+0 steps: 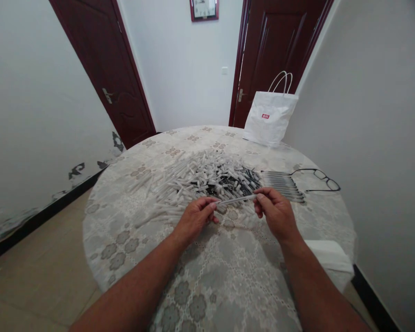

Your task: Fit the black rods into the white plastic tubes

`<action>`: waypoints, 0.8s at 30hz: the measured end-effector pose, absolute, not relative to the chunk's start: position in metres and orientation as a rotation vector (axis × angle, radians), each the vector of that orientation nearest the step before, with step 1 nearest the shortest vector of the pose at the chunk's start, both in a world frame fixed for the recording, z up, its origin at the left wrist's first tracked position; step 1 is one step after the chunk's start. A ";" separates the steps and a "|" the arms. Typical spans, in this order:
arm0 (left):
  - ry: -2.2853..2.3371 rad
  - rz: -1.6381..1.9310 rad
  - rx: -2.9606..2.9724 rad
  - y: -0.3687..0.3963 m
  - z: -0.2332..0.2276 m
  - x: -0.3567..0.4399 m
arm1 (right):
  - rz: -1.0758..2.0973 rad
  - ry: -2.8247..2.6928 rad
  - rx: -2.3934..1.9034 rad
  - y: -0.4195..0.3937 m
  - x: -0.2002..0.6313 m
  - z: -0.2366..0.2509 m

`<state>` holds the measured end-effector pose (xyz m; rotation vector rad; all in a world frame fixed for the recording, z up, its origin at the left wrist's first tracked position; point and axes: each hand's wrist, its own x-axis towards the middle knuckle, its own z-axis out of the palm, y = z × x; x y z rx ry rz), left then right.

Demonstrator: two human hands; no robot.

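A slim pale pen [238,199] stretches level between my two hands above the table. My left hand [196,216] pinches its left end between thumb and fingers. At the other end, my right hand [275,211] grips it the same way. Just beyond the hands spreads a heap of loose pen parts: whitish tubes [174,177], short pale caps [207,167] and thin dark refills [249,176]. To the right of the heap, several pens [281,184] lie side by side in a neat row. Whether the held pen has a refill inside is too fine to tell.
Black-framed glasses [320,180] lie right of the row. A white paper bag [270,117] stands at the table's back right. Something white and flat [328,254] lies beside my right forearm. A patterned cloth [224,272] covers the round table; walls stand close on both sides.
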<state>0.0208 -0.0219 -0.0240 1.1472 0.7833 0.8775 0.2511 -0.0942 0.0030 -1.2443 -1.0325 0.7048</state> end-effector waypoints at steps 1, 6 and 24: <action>0.783 0.861 1.182 -0.021 -0.024 0.020 | 0.701 -1.034 -1.246 -0.094 0.251 0.002; 0.788 0.852 1.316 -0.020 -0.019 0.016 | 0.682 -1.067 -1.251 -0.095 0.250 0.001; 0.745 0.845 1.034 -0.022 -0.017 0.019 | 0.982 -1.075 -1.270 -0.096 0.261 0.003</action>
